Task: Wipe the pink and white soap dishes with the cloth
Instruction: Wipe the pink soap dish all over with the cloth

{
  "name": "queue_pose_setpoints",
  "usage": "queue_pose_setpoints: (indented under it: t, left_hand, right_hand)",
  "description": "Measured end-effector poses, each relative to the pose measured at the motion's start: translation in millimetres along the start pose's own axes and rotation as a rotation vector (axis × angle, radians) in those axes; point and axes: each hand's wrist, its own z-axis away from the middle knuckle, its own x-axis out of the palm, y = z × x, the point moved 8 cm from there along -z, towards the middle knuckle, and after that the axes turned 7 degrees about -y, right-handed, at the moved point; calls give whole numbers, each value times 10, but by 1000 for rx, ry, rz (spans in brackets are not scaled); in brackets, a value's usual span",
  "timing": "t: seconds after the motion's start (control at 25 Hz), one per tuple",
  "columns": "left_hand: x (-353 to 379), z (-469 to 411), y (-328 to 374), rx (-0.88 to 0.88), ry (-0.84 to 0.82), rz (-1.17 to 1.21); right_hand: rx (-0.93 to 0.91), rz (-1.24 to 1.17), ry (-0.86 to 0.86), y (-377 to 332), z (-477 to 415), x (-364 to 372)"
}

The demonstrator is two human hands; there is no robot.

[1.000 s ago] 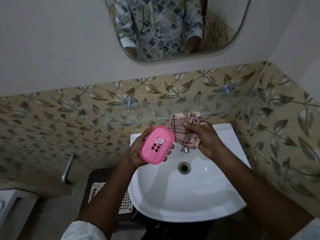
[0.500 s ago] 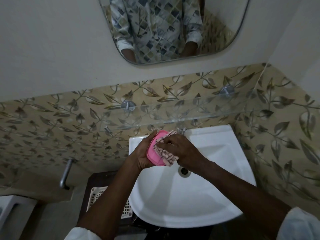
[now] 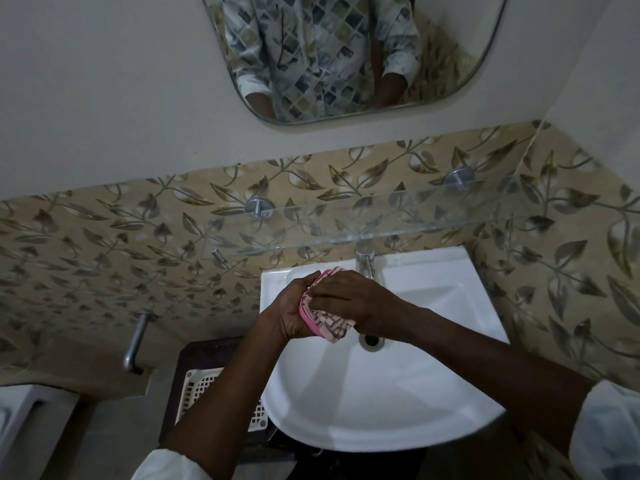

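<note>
Over the back left of the white sink [image 3: 398, 403], my left hand [image 3: 289, 313] grips the pink soap dish [image 3: 306, 315] on edge; only a thin pink rim shows. My right hand [image 3: 353, 301] presses the pink checked cloth [image 3: 332, 323] flat against the dish face, covering most of it. A corner of the cloth pokes out above my fingers and a fold hangs below them. No white soap dish is in view.
A tap [image 3: 367, 261] stands just right of my hands, the drain [image 3: 371, 340] below them. A glass shelf [image 3: 381, 223] on metal pegs juts out above the sink. A white lattice basket [image 3: 201, 386] sits on a dark stand at lower left. A mirror [image 3: 346, 53] hangs above.
One second ago the cloth was held apart to the right of the dish. My right hand brought it onto the dish and now rubs further across it; the dish has turned edge-on.
</note>
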Motion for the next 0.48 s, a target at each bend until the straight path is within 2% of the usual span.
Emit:
queue_pose_setpoints:
  t: [0.12,0.24,0.28,0.4,0.48]
  left_hand:
    - [6,11,-53,1,39,-78]
    - [76,9,-99,-18,44,-104]
    - [95,20,-101,-3,39,-102]
    - [62,35,-77,53,51,-89]
    - [37,31,-99,35,50,-124]
  right_hand:
    - [-9,24,-16,45,-19,-57]
    - [279,9,8,341,11,-145]
    - [278,9,-17,305,-4,-96]
    - [78,30,-75,81,-28,27]
    - [223,14,-55,306,-7,-44]
